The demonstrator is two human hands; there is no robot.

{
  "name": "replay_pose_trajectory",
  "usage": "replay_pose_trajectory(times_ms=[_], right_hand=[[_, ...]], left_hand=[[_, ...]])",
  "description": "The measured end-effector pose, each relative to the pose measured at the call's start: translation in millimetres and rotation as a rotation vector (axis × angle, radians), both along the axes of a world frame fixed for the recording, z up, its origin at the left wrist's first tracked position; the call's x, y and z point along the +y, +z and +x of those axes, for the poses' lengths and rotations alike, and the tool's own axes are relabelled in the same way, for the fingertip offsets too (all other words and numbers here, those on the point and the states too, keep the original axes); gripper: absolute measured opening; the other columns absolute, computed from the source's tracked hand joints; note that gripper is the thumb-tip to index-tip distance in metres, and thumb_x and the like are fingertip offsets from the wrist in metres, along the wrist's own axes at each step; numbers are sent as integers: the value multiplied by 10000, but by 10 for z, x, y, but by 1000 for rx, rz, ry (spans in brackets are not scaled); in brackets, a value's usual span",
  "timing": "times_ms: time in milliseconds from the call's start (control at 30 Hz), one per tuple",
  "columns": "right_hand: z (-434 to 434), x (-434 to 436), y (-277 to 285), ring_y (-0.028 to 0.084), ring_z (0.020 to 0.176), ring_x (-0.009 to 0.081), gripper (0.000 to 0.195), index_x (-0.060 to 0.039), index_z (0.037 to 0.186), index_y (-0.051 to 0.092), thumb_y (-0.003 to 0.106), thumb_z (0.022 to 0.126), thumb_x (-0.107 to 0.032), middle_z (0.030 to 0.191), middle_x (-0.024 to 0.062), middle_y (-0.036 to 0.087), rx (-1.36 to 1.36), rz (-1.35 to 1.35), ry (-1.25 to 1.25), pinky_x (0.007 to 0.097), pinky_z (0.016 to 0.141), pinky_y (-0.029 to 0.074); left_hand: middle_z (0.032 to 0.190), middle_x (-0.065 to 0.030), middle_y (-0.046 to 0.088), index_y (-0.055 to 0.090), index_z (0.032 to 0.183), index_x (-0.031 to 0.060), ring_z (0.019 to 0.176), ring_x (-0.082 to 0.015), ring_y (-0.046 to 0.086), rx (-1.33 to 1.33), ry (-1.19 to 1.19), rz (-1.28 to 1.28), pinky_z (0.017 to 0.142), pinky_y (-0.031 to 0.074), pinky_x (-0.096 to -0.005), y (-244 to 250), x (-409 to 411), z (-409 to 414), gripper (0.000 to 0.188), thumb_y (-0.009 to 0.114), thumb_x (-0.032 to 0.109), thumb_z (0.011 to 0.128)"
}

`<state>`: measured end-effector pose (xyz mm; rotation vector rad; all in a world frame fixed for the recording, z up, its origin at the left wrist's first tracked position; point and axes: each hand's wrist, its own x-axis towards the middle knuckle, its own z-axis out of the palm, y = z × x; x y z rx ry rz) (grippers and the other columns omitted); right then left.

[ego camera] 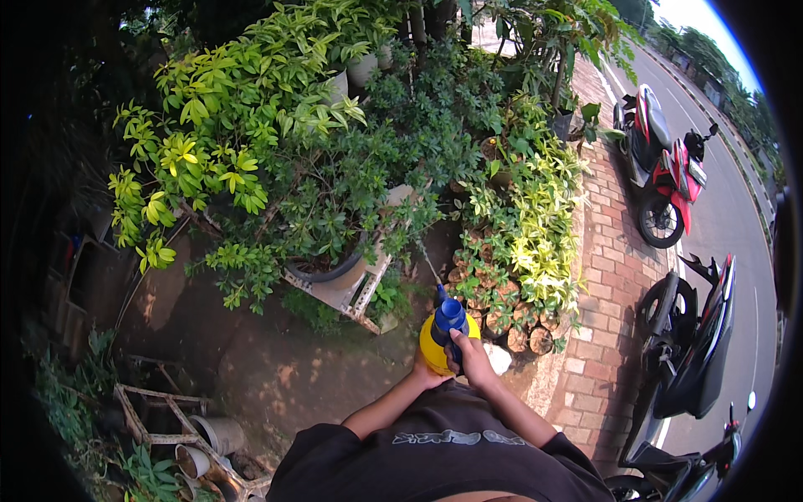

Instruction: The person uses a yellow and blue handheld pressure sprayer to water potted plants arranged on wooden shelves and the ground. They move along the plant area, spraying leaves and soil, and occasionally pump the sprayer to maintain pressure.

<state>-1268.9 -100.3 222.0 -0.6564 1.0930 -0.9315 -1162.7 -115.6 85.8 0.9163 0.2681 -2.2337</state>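
Note:
A yellow pressure sprayer bottle [433, 345] with a blue pump top is held upright in front of my body. My left hand [428, 370] supports its lower side, fingers partly hidden by the bottle. My right hand [469, 357] is closed around the dark handle, thumb near the top. From the blue nozzle [441, 292] a thin jet of liquid reaches towards the leaves of a bushy shrub [339, 188]. That shrub grows in a round dark-rimmed pot [329, 273] on a worn metal stand [370, 301]. To the right of the nozzle are low variegated plants [539, 232] in small pots.
Brick paving [608, 314] runs along the right, with parked motorcycles [671, 176] beside a road. A rusty metal frame [157, 433] and white pots [219, 433] stand at the lower left. A whitish stone [497, 357] lies close to my right hand.

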Motion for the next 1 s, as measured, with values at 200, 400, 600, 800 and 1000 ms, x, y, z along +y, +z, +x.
replay_pose_trajectory(times_ms=[200, 400, 600, 800, 1000], right_hand=[[28, -15, 131, 420, 425, 113, 400, -45, 692, 477, 435, 895, -387, 574, 24, 454, 29, 10, 35, 245, 418, 326], [67, 10, 97, 412, 418, 109, 434, -48, 662, 476, 435, 898, -410, 535, 15, 440, 40, 0, 34, 242, 421, 321], [67, 112, 164, 397, 400, 105, 438, -37, 662, 496, 444, 898, -402, 486, 8, 428, 123, -32, 280, 248, 408, 299], [-6, 194, 197, 388, 386, 108, 414, -30, 666, 490, 448, 899, -370, 491, 17, 433, 144, 0, 385, 248, 398, 290], [-96, 397, 154, 400, 387, 114, 404, -35, 668, 477, 440, 902, -362, 508, 16, 430, 152, 39, 390, 250, 394, 296]], left_hand=[[1197, 17, 507, 471, 1189, 251, 1122, -186, 475, 295, -86, -165, 930, 369, -417, -617, 33, 128, 560, 344, 637, 803], [976, -20, 568, 545, 1009, 190, 917, -219, 531, 61, -118, -98, 820, 412, -407, -312, 72, 143, 590, 307, 677, 774], [1309, -74, 405, 406, 1272, 179, 1210, -299, 364, 8, -23, -117, 1016, 231, -503, -492, 289, 164, 797, 272, 740, 723], [1309, -67, 425, 406, 1283, 190, 1190, -313, 405, -18, 64, -114, 1008, 240, -543, -368, 576, 59, 809, 229, 753, 730], [1134, -79, 539, 538, 1111, 157, 1068, -320, 501, 99, 128, -151, 959, 296, -558, -972, 866, -75, 781, 201, 753, 736]])
